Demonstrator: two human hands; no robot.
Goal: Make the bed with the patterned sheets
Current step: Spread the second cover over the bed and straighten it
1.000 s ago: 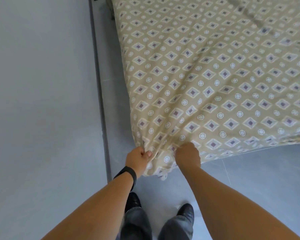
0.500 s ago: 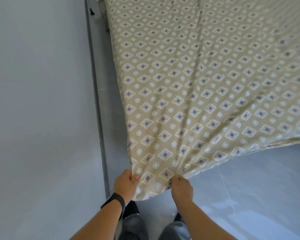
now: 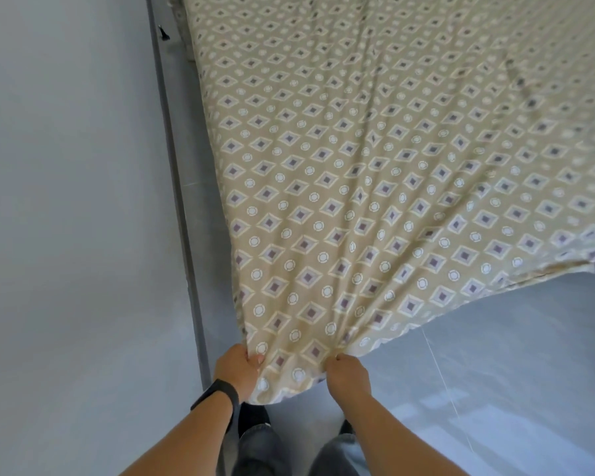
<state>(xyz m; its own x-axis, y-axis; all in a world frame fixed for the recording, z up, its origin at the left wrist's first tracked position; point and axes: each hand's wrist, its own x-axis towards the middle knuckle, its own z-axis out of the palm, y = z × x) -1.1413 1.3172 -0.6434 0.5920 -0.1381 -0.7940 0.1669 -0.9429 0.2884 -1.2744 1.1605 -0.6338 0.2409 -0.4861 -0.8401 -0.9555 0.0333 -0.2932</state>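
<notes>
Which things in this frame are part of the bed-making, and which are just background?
In the job:
patterned sheet, pulled taut at its near corner
left hand, gripping that corner
right hand, gripping the same corner

Background:
grey floor
wall
black wristband
shoes

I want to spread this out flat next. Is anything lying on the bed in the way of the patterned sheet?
Nothing visible does. Both the left hand and right hand grip the patterned sheet directly, and only creases show on it.

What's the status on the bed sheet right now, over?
Left hand and right hand both gripping the sheet at its near corner. Sheet pulled taut, corner off the bed, not tucked. Nothing in the way.
</notes>
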